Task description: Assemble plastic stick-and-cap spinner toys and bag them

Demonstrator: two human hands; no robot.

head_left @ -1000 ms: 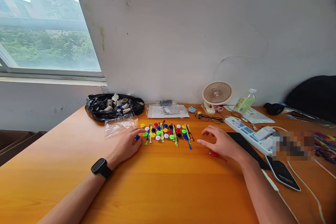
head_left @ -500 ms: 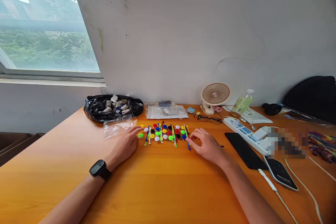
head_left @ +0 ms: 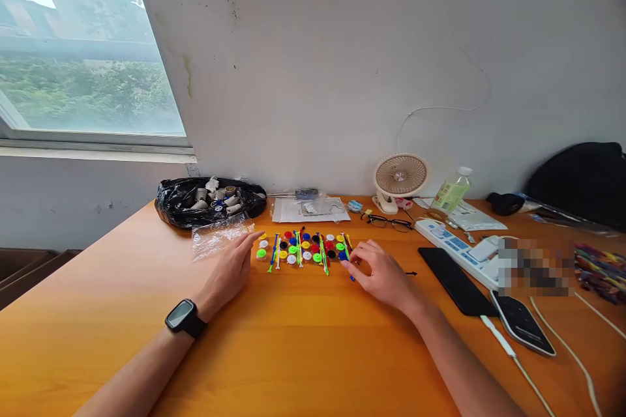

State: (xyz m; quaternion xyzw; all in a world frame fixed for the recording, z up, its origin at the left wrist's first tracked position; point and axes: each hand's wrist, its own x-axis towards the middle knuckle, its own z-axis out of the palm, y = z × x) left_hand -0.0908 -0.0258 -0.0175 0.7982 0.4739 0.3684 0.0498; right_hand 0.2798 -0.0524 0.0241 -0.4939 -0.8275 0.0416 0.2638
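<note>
Where the table (head_left: 303, 339) meets the wall, beyond the left hand (head_left: 233, 268), a black plastic bag (head_left: 210, 200) lies open, and small grey and white cylindrical pieces are seen heaped in it; their number cannot be told. Just past the fingertips of that hand a clear plastic bag (head_left: 220, 238) lies flat and crumpled, with nothing made out inside. Farther back, between the two hands, a second clear packet (head_left: 312, 208) is seen with some dark small parts in it.

Between the hands a patch of small round coloured discs (head_left: 306, 247) is laid out in rows, in red, blue, yellow, green, white and black; roughly two dozen are counted, though an exact count is not possible. Thin coloured sticks (head_left: 323, 257) are laid across them, about seven. Beyond the right hand (head_left: 384, 272) one desk fan (head_left: 400, 177), one pair of glasses (head_left: 388, 221) and one bottle (head_left: 452, 191) are seen; to its right lie one power strip (head_left: 457, 244) and two dark phones (head_left: 457, 280).

The left hand is rested palm down on the table, fingers loosely spread, its fingertips just beside the left edge of the discs; nothing is held. The right hand is half curled at the right edge of the patch, fingertips drawn together near a blue stick; whether anything is pinched cannot be told.
</note>
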